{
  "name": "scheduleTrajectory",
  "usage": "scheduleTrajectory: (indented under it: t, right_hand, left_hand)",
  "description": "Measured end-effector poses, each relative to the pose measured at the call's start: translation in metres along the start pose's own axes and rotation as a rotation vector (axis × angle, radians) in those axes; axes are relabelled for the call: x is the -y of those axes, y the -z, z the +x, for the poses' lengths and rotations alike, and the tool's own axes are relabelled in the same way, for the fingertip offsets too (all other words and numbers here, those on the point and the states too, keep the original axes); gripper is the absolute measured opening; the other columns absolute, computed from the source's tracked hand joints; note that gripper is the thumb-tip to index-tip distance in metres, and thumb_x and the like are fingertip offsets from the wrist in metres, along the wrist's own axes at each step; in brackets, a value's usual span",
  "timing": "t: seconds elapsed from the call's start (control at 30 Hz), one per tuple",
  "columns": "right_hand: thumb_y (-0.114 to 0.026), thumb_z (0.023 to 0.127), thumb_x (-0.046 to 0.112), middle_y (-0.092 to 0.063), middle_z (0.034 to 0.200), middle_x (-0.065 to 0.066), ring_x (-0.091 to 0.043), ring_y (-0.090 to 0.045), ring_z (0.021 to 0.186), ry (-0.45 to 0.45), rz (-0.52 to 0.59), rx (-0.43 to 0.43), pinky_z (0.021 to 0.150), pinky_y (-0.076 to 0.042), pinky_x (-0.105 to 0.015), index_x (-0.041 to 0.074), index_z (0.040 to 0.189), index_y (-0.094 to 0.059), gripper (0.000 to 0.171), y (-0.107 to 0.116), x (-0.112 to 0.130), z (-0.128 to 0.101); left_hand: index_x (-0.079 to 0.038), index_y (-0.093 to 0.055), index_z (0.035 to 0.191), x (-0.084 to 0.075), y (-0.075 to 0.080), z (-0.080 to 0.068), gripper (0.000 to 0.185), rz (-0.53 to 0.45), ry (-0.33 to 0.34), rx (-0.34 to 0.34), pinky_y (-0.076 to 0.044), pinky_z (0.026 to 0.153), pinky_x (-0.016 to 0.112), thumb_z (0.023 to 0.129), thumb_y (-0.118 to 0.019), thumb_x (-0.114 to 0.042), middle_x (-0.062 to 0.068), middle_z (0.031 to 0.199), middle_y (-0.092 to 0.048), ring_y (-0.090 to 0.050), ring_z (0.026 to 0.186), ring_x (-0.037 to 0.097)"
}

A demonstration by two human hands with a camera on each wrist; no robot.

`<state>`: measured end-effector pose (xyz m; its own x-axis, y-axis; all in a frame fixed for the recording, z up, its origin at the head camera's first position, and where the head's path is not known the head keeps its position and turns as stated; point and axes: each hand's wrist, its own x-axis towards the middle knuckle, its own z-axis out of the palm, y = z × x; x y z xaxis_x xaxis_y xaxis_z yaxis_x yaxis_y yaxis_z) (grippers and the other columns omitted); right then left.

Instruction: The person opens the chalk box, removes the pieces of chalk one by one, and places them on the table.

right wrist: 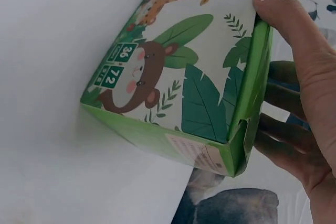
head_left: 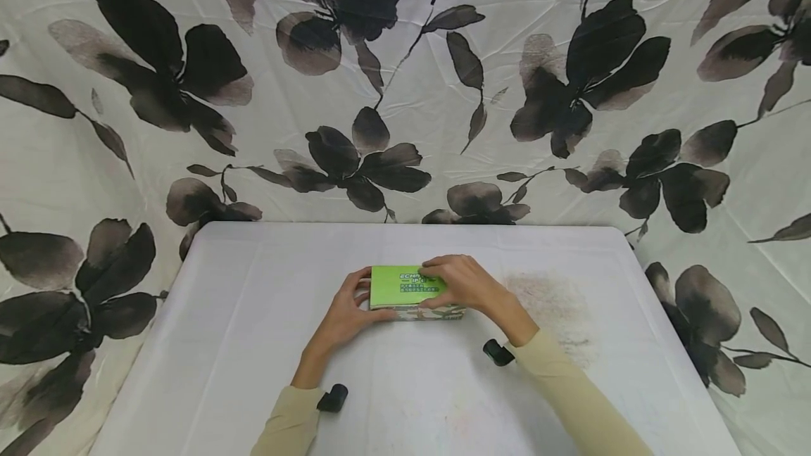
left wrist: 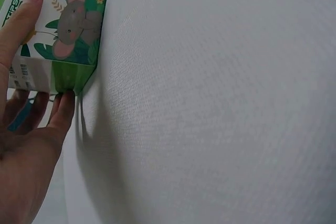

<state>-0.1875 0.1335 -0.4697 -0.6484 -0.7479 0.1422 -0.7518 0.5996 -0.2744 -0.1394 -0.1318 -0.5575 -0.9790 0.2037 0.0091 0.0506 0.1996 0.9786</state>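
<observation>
A cardboard box (head_left: 393,283) with a bright green top stands on the white table. Its front, with a cartoon mouse, shows in the left wrist view as the box front (left wrist: 79,19); the right wrist view shows a bear and a giraffe on the same box (right wrist: 189,61), with the numbers 36 and 72. My left hand (head_left: 345,312) holds the box's left end, thumb along the front and fingers at the end. From above, my right hand (head_left: 465,283) grips its right part, with the thumb at the top front edge. What the box contains is hidden.
The white table (head_left: 253,357) carries a brownish smudge (head_left: 551,308) to the right of the box. Behind and beside it hangs a white cloth (head_left: 456,160) with dark flowers. Each wrist bears a small black device, one being the left device (head_left: 333,398).
</observation>
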Motion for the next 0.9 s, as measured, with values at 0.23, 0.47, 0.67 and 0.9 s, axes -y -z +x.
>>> scheduleTrajectory:
  t: [0.23,0.47,0.67,0.9]
  right_hand:
    - [-0.087,0.082,0.042,-0.073,0.121,-0.015,-0.028,-0.071,0.111,0.018,0.046,0.038,0.096,-0.059,-0.041,0.001,0.119,-0.075,0.057,0.003,-0.006,0.005]
    - [-0.086,0.084,0.039,-0.076,0.115,-0.01,-0.024,-0.073,0.106,0.017,0.13,0.031,0.094,-0.06,-0.039,0.002,0.118,-0.076,0.052,0.005,-0.011,0.007]
    - [-0.085,0.084,0.038,-0.076,0.115,-0.008,-0.023,-0.072,0.107,-0.015,0.198,0.035,0.094,-0.059,-0.04,0.005,0.117,-0.078,0.047,0.008,-0.016,0.007]
    - [-0.086,0.083,0.042,-0.075,0.117,-0.006,-0.021,-0.071,0.11,-0.053,0.266,0.055,0.097,-0.057,-0.04,0.007,0.118,-0.078,0.05,0.012,-0.016,0.006]
  left_hand:
    - [-0.007,-0.036,0.154,-0.002,0.0,0.0,0.102,0.021,0.007,-0.003,-0.043,0.115,0.037,0.073,-0.096,-0.02,0.01,0.149,-0.042,-0.046,0.132,0.027]
    - [-0.007,-0.035,0.154,-0.002,0.0,0.0,0.103,0.034,0.021,-0.004,-0.042,0.116,0.036,0.074,-0.096,-0.022,0.011,0.15,-0.041,-0.045,0.133,0.027]
    - [-0.005,-0.035,0.154,-0.003,-0.001,0.0,0.102,0.037,0.019,-0.007,-0.043,0.116,0.038,0.075,-0.096,-0.021,0.012,0.15,-0.041,-0.045,0.133,0.028]
    - [-0.007,-0.035,0.154,-0.002,0.0,0.0,0.102,0.03,0.027,0.003,-0.043,0.115,0.037,0.074,-0.096,-0.021,0.011,0.151,-0.04,-0.045,0.133,0.027]
